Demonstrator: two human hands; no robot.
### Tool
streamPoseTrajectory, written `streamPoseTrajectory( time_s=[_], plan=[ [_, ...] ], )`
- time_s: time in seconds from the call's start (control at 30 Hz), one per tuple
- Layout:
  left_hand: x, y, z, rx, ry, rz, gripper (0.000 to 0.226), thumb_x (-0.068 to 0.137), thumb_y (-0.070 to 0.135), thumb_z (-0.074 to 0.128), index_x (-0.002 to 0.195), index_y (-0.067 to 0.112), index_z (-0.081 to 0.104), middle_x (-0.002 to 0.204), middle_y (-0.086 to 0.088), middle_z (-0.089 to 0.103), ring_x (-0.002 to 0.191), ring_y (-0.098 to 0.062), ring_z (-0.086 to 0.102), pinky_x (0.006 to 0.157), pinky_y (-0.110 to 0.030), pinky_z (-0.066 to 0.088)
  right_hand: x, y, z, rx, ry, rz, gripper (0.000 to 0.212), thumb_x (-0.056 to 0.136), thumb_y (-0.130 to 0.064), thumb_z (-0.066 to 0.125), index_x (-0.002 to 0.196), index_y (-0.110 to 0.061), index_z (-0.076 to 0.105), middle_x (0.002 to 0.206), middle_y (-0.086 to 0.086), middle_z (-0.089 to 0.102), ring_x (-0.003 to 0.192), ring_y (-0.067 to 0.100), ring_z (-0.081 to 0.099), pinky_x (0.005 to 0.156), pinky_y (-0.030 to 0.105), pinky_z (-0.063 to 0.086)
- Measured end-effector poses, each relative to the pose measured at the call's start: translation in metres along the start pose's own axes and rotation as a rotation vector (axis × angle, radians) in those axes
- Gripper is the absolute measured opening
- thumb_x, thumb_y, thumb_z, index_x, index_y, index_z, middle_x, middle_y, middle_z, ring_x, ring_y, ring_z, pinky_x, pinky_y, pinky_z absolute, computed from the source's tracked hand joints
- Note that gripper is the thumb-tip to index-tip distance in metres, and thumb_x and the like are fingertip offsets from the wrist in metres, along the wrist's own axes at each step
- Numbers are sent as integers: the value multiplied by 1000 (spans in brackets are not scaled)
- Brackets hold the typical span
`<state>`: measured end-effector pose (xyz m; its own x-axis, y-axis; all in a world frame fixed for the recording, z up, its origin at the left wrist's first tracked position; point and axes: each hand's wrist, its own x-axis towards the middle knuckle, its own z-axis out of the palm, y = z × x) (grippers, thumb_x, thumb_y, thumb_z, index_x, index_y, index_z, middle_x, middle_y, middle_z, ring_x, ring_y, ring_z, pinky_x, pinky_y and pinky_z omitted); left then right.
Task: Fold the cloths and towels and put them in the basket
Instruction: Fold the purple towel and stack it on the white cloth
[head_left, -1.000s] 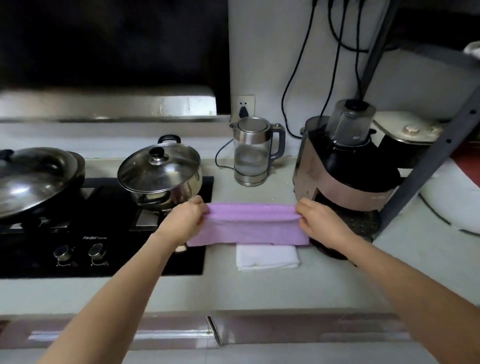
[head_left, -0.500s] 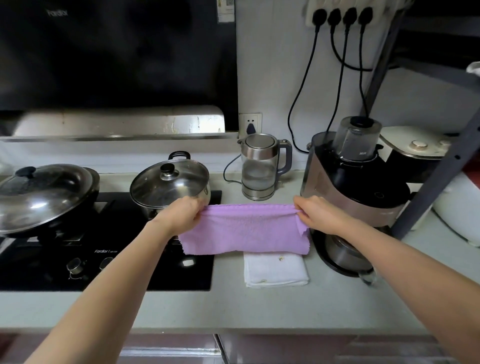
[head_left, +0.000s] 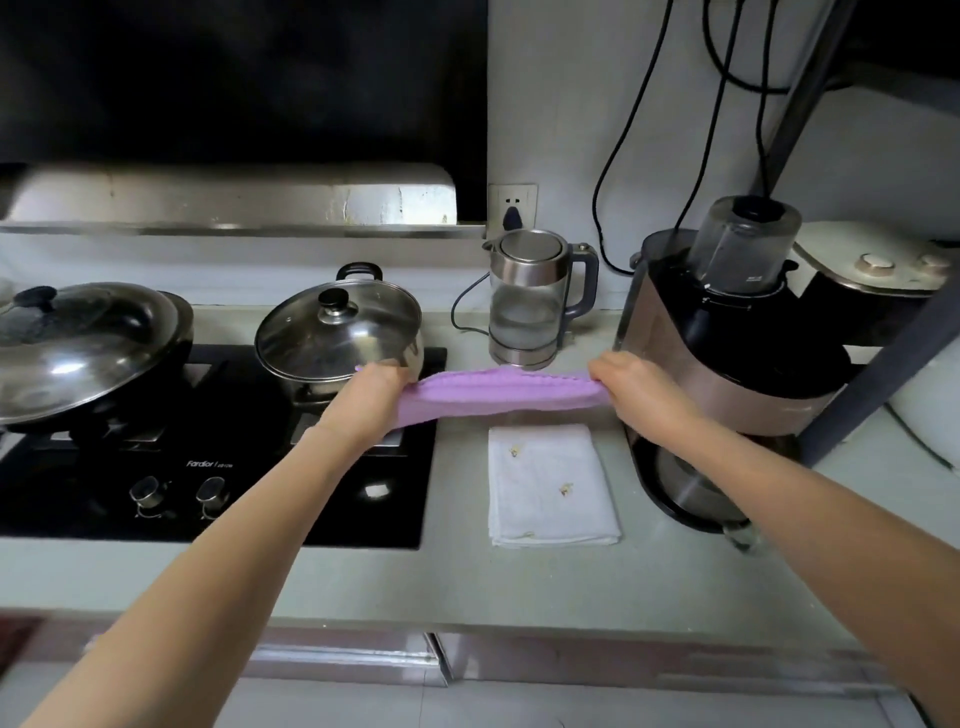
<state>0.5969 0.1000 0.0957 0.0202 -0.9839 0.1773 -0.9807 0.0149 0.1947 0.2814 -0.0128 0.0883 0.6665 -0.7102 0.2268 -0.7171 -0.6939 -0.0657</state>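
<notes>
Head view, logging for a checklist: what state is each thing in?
purple cloth: held taut in the air between both hands
left hand: grips one end
right hand: grips the other end
white towel: folded, flat on the counter
pot: lidded

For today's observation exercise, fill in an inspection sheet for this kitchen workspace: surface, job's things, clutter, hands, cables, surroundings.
Surface: pale countertop, black hob set into it at left.
Job's things: purple cloth held stretched in the air; folded white cloth, stained, flat on the counter; no basket seen.
Clutter: lidded pot, wok, kettle, blender.
Hands: left hand and right hand each grip one end of the purple cloth.
Cables: black cords hang down the wall.
Surroundings: range hood, wall socket.
</notes>
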Motion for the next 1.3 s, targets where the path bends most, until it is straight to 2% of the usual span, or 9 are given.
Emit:
streamPoseTrajectory(
  time_s=[0.2, 0.33, 0.4, 0.47, 0.6, 0.7, 0.87, 1.07, 1.3],
  plan=[
    [-82, 1, 90, 3, -317, -74, 27, 81, -2, 47, 95, 12, 65, 95, -13, 60, 94, -35, 59, 74, -35, 42, -82, -15, 82, -112, -335, 6, 22, 74, 5, 56, 90, -10, 57, 95, 9, 58, 93, 28, 61, 57, 33, 39],
    [-102, 14, 120, 90, -602, -81, 20, 82, 1, 45, 89, 12, 59, 101, -9, 59, 100, -30, 58, 74, -32, 42, -108, -26, 94, -228, -455, -89, 42, 38, 2, 79, 70, -16, 58, 71, 1, 54, 66, 20, 61, 41, 24, 22],
    [-88, 17, 118, 162, -659, -64, 22, 87, 12, 47, 101, 15, 63, 109, -6, 61, 104, -27, 58, 73, -30, 41, -102, -27, 89, -201, -444, -85, 21, 67, -7, 68, 85, -16, 59, 88, 1, 59, 86, 21, 61, 53, 27, 26],
    [-69, 21, 113, 149, -622, -59, 23, 89, 18, 46, 103, 17, 63, 109, -4, 62, 103, -27, 58, 70, -28, 37, -92, -29, 84, -140, -417, 12, 12, 86, -17, 46, 92, -18, 57, 98, 0, 60, 98, 22, 58, 63, 29, 31],
    [-24, 35, 127, -192, -272, -114, 23, 89, 17, 38, 91, 18, 61, 98, -3, 62, 88, -27, 56, 63, -30, 36, -52, -21, 92, 137, -113, 268, 13, 91, -13, 45, 97, -8, 56, 98, 10, 60, 98, 29, 55, 74, 35, 42],
    [-5, 54, 152, -426, -80, -116, 33, 92, 11, 42, 121, 9, 60, 121, -11, 59, 109, -29, 57, 89, -36, 47, -17, -12, 114, 267, -44, 503, 22, 95, -11, 45, 113, -1, 52, 111, 20, 55, 106, 37, 51, 90, 42, 42],
    [9, 73, 186, -390, -136, -134, 54, 102, 30, 38, 149, 7, 26, 155, -13, 25, 145, -28, 18, 119, -34, 9, 20, 13, 144, 447, -182, 861, 37, 96, -21, 46, 126, 1, 46, 125, 26, 53, 118, 39, 48, 98, 40, 39],
    [10, 64, 210, -167, -311, -64, 93, 74, 78, -16, 149, 23, -16, 158, 0, -18, 146, -21, -17, 115, -39, -14, 32, 26, 141, 370, -264, 680, 13, 87, -8, 56, 75, -9, 50, 88, 16, 56, 85, 29, 53, 69, 33, 39],
    [2, 55, 220, -201, -326, -65, 92, 69, 81, -18, 147, 31, -20, 153, 3, -29, 142, -16, -24, 116, -41, -13, 12, 5, 137, -102, -121, 476, 29, 81, 7, 37, 102, -6, 51, 107, 16, 52, 99, 37, 52, 84, 44, 44]
  ],
)
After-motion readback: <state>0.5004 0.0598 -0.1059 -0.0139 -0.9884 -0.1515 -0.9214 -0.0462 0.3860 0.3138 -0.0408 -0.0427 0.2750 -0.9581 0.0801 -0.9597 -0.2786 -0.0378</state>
